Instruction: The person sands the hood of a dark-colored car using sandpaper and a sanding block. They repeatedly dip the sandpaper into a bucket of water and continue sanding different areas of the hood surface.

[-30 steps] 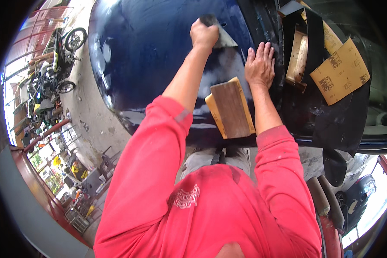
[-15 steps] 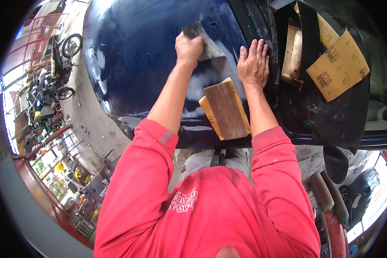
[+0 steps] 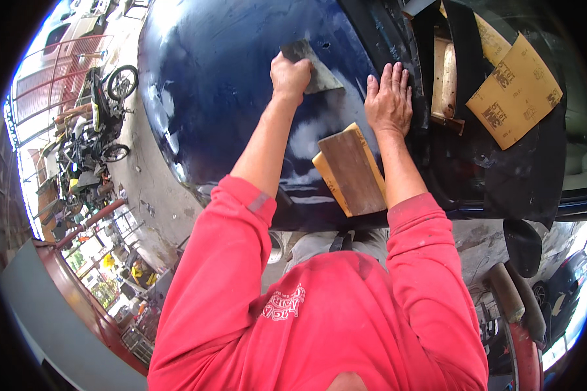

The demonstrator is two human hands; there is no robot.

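My left hand (image 3: 289, 77) is closed around a grey, dusty piece of sandpaper (image 3: 323, 79) pressed to the dark blue car hood (image 3: 222, 85). The sheet sticks out on both sides of the fist, and whitish patches of dust or bare filler show around it. My right hand (image 3: 389, 104) lies flat, fingers stretched, by the hood's edge near the windshield base, holding nothing. Between my forearms a brown sanding block (image 3: 353, 174) rests on the hood, with a yellow-backed sheet of sandpaper (image 3: 331, 181) under it.
On black sheeting to the right lie a long wooden block (image 3: 444, 78) and yellow-backed sandpaper sheets (image 3: 516, 91). A side mirror (image 3: 523, 247) juts out at the lower right. Motorcycles (image 3: 98, 124) stand on the concrete floor to the left.
The whole view has shifted slightly, so everything appears a little further right. My left hand keeps its hold on the sandpaper at about the same spot; my right hand stays flat.
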